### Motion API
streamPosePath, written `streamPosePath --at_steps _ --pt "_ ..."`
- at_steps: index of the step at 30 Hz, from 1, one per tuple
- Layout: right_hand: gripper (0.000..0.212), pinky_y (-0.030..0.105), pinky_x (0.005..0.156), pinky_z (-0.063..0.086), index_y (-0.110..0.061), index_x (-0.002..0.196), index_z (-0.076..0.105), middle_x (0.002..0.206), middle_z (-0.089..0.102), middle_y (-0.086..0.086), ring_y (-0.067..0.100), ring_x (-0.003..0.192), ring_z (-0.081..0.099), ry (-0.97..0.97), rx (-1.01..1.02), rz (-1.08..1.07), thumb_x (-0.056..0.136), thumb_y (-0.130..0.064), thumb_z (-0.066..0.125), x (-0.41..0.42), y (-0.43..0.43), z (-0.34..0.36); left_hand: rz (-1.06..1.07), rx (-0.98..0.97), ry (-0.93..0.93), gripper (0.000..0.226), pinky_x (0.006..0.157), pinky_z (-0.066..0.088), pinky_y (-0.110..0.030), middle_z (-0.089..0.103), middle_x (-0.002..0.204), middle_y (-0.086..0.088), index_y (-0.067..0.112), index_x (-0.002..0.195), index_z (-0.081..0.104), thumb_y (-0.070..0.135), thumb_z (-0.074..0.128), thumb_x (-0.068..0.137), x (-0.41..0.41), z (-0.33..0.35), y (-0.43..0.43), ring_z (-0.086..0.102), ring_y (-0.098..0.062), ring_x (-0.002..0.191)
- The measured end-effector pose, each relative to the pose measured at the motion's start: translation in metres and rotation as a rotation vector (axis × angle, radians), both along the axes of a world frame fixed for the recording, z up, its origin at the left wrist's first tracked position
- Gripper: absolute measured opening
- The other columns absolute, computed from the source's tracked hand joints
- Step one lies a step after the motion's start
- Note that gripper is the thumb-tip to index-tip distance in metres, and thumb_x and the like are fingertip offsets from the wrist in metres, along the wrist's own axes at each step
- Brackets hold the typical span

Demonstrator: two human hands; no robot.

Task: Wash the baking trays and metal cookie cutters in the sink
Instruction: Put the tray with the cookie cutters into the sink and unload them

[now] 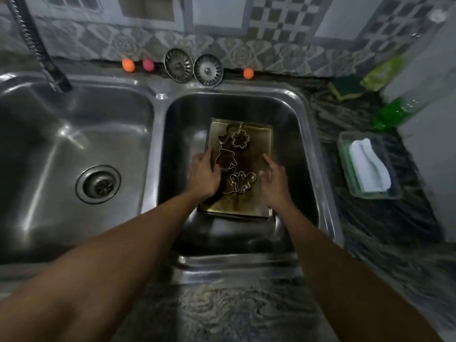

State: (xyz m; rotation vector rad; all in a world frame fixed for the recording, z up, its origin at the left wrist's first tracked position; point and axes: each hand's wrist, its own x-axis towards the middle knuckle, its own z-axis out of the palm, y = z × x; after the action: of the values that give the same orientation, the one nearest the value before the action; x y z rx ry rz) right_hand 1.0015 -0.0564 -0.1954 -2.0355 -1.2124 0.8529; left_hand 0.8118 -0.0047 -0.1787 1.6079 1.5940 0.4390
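A brass-coloured, stained baking tray [259, 144] lies flat in the right sink basin [308, 134]. Several metal cookie cutters rest on it, among them a flower cutter [241, 138], a bell-like cutter [225, 160] and a gingerbread-man cutter [244, 181]. My left hand [204, 172] holds the tray's left rim, its thumb inside the tray beside the bell-like cutter. My right hand [272, 180] is at the tray's right rim with its index finger straight and thumb spread, holding nothing that I can see. A second dark tray edge shows under the near end.
The left basin [74, 134] has a drain [98, 184], with a faucet hose [37, 45] above it. Two sink strainers [178, 65] lean on the back ledge. On the right counter are a sponge [345, 88], a green soap bottle [394, 112] and a soap dish [370, 166].
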Motion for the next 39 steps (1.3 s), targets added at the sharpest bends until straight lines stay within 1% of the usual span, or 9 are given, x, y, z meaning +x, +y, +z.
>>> streamPosePath --at_steps 5,10,16,24,26,28,30,34,39 --pt "0.052 0.032 0.103 0.039 -0.043 0.141 0.04 0.141 0.04 0.003 0.009 0.117 0.041 -0.004 -0.033 0.071 0.097 -0.02 0.054 0.01 0.027 -0.031 0.051 -0.057 0.027 0.063 0.116 0.029 -0.041 0.036 0.148 -0.017 0.017 0.154 0.024 0.023 0.052 0.098 0.004 -0.028 0.015 0.036 -0.033 0.137" --pt "0.051 0.03 0.087 0.05 -0.041 0.14 0.043 0.127 0.052 0.007 0.013 0.098 0.055 -0.014 -0.053 0.13 0.097 -0.016 0.053 0.015 0.043 -0.043 0.089 -0.08 0.039 0.066 0.116 0.03 -0.041 0.035 0.15 -0.015 0.018 0.155 0.022 0.022 0.054 0.098 0.004 -0.039 0.02 0.036 -0.031 0.138" --pt "0.052 0.027 0.072 0.05 -0.042 0.142 0.04 0.133 0.049 0.004 0.018 0.093 0.061 0.025 -0.136 0.177 0.099 -0.015 0.049 0.019 0.049 -0.05 0.09 -0.126 0.06 0.067 0.114 0.029 -0.037 0.034 0.151 -0.016 0.018 0.155 0.022 0.017 0.056 0.097 0.002 -0.042 0.024 0.037 -0.031 0.138" --pt "0.05 0.011 0.046 0.038 -0.03 0.144 0.044 0.122 0.059 0.013 0.007 0.058 0.051 0.068 -0.209 0.218 0.098 -0.01 0.049 0.019 0.043 -0.05 0.027 -0.21 0.037 0.072 0.113 0.036 -0.045 0.036 0.149 -0.015 0.02 0.152 0.027 0.029 0.065 0.092 -0.006 -0.041 0.021 0.04 -0.034 0.135" --pt "0.048 0.017 0.052 0.047 -0.028 0.143 0.045 0.124 0.057 0.013 0.011 0.065 0.059 0.043 -0.2 0.217 0.098 -0.011 0.049 0.017 0.046 -0.042 0.013 -0.197 0.035 0.078 0.118 0.028 -0.045 0.024 0.157 -0.016 0.022 0.153 0.024 0.029 0.068 0.089 -0.008 -0.034 0.018 0.027 -0.036 0.144" --pt "0.045 0.034 0.082 0.055 -0.025 0.141 0.047 0.133 0.05 0.012 0.024 0.101 0.062 -0.052 -0.148 0.194 0.097 -0.017 0.052 0.015 0.051 -0.035 -0.004 -0.159 0.055 0.088 0.119 0.021 -0.04 0.014 0.161 -0.013 0.021 0.155 0.019 0.036 0.071 0.086 -0.01 -0.027 0.015 0.016 -0.032 0.148" --pt "0.045 0.043 0.105 0.042 -0.02 0.14 0.049 0.136 0.047 0.013 0.032 0.125 0.047 -0.147 -0.094 0.205 0.095 -0.019 0.055 0.012 0.058 -0.028 -0.072 -0.088 0.142 0.103 0.119 0.023 -0.041 0.017 0.16 -0.011 0.021 0.155 0.017 0.053 0.076 0.076 -0.009 -0.019 0.009 0.017 -0.03 0.147" --pt "0.049 0.037 0.109 0.033 -0.022 0.144 0.042 0.143 0.042 0.01 0.029 0.133 0.034 -0.183 -0.088 0.287 0.097 -0.027 0.054 0.001 0.077 -0.007 -0.258 -0.023 0.348 0.141 0.116 0.03 -0.046 0.018 0.159 -0.008 0.018 0.156 0.007 0.073 0.08 0.049 0.0 -0.011 0.004 0.023 -0.03 0.143" --pt "0.053 0.043 0.115 0.026 -0.031 0.148 0.032 0.153 0.03 0.006 0.028 0.143 0.023 -0.144 -0.138 0.4 0.098 -0.038 0.05 -0.012 0.105 -0.011 -0.26 -0.095 0.317 0.159 0.116 0.031 -0.045 0.002 0.163 -0.008 0.022 0.154 -0.014 0.055 0.093 0.042 0.011 -0.017 0.018 0.014 -0.031 0.146"
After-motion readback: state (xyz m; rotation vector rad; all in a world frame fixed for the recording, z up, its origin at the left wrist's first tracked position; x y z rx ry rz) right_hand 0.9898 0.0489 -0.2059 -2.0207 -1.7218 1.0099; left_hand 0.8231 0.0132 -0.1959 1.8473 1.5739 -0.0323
